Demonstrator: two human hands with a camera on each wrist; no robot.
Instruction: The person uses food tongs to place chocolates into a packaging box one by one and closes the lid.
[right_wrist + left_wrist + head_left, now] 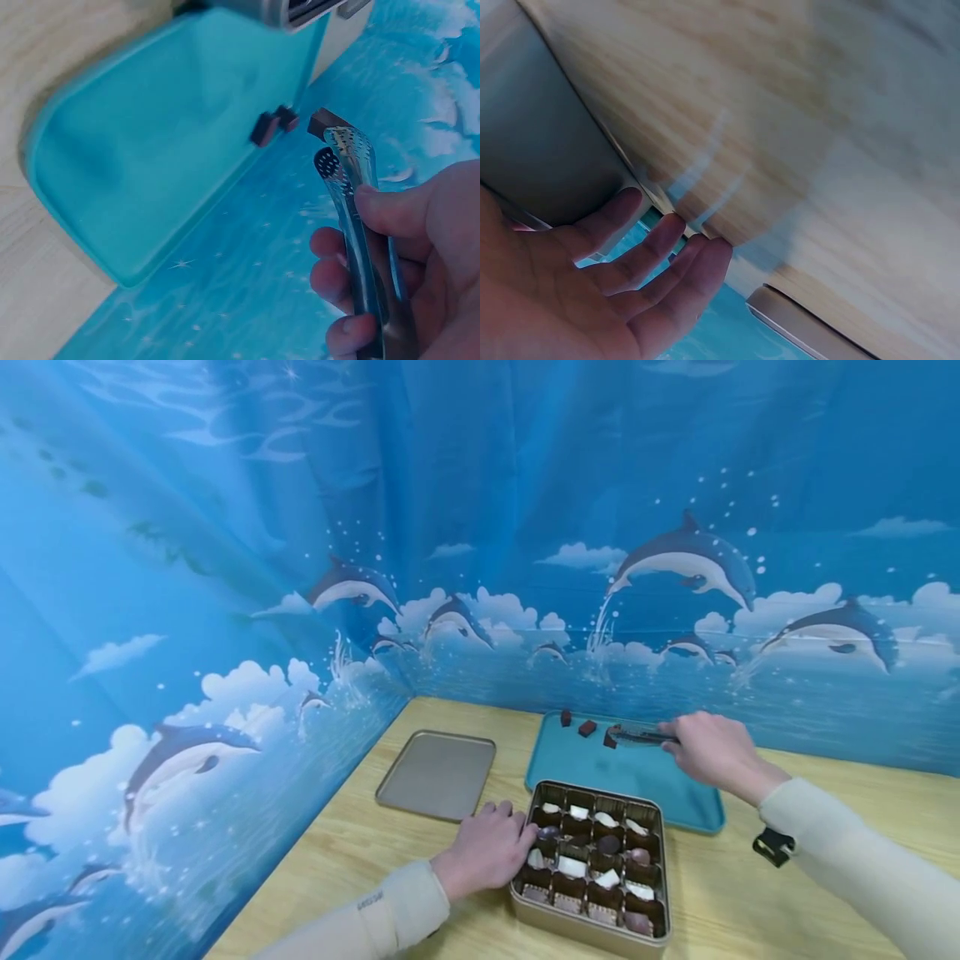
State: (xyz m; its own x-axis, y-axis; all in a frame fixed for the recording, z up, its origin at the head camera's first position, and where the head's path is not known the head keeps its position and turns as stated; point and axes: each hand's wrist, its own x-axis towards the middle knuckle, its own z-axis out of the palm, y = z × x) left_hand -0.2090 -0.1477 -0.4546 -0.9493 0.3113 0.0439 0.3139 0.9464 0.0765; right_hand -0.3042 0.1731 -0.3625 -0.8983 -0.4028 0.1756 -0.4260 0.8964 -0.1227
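My right hand [712, 747] grips metal tongs [360, 232] over the far part of a blue tray [637, 785]. The tongs have perforated tips. A dark brown block [326, 122], like a piece of chocolate, shows right at those tips, and two similar blocks [587, 727] [264, 129] lie further left along the tray's far edge. Beside a square tin [592, 935], my left hand [491, 847] rests with its thumb at the tin's left wall and its fingers loosely extended. Dividers split the tin into compartments holding white, brown and purplish pieces [572, 867].
A flat grey-brown lid [438, 772] lies on the wooden table [337, 868], left of the blue tray. The tin stands in front of the tray, near its front edge. A blue dolphin-print curtain [480, 527] hangs behind the table and along its left side.
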